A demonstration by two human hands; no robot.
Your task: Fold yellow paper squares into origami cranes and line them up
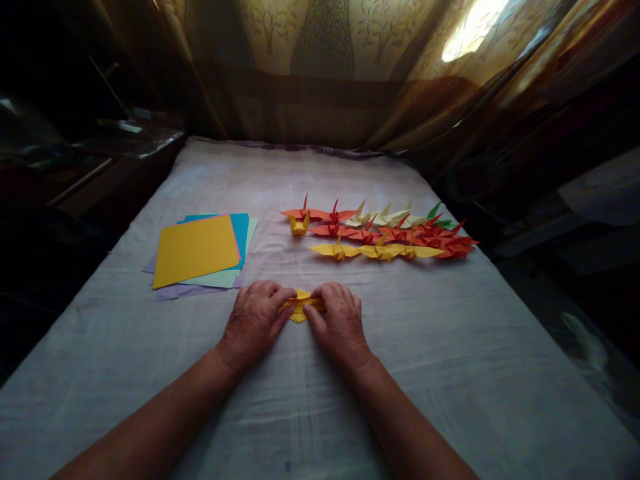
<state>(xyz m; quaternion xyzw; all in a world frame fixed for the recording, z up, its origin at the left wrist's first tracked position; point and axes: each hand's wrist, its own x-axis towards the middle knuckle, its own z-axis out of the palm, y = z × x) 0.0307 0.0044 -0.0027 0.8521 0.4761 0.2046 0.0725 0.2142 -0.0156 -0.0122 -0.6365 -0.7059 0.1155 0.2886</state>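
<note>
A partly folded piece of yellow origami paper (299, 313) lies on the cloth between my two hands, its pointed lower end toward me. My left hand (256, 319) grips its left side, thumb and fingers closed on the edge. On the opposite side my right hand (340, 321) pinches the paper in the same way, the thumb near the middle. The fingers cover both ends of the paper. Beyond the hands stands a small yellow folded paper piece (299, 227), near a row of yellow paper cranes (383, 251).
A stack of coloured paper sheets, topped by a yellow sheet (195, 253), lies to the left. Red paper cranes (400, 233), cream ones (385, 217) and a green one (435, 212) stand at the right. A pale cloth (300, 413) covers the table; a curtain (320, 100) hangs behind.
</note>
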